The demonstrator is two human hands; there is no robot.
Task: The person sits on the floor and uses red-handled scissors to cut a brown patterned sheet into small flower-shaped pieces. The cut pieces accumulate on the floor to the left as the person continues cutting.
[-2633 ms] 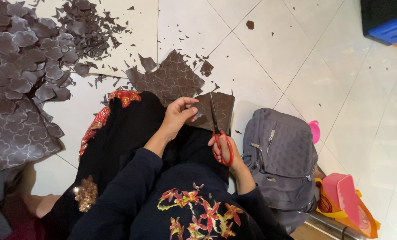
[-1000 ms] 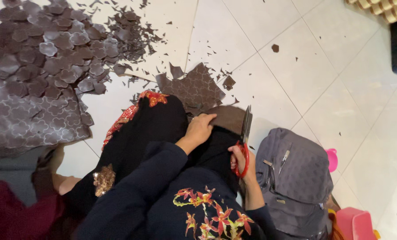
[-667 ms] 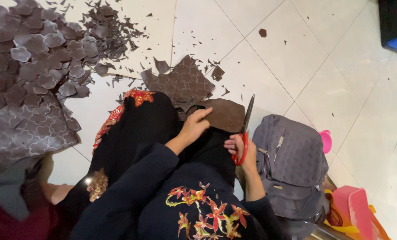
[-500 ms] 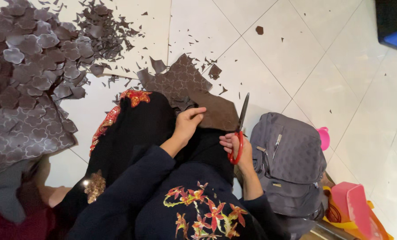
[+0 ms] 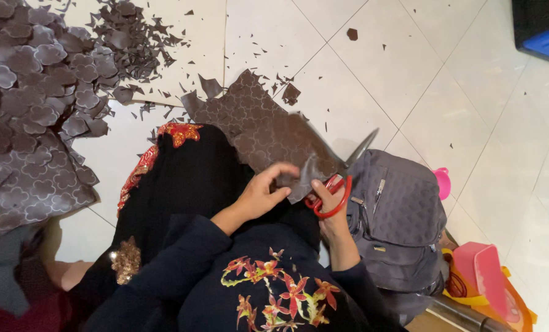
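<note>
Two hands are working over the lap: left hand (image 5: 263,192) is pinching the brown sheet (image 5: 268,132), fingers closed on its near edge; right hand (image 5: 328,206) is gripping red scissors (image 5: 336,184), blades apart, pointing up-right. Sheet is running away up-left from both hands. Cut-outs (image 5: 34,80) are lying far left; grey backpack (image 5: 397,221), pink scoop (image 5: 486,273) and blue box (image 5: 548,37) are sitting right.

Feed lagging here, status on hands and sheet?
Left hand pinching brown embossed sheet. Right hand gripping red-handled scissors, blades at sheet edge. Grey backpack beside right hand.
</note>
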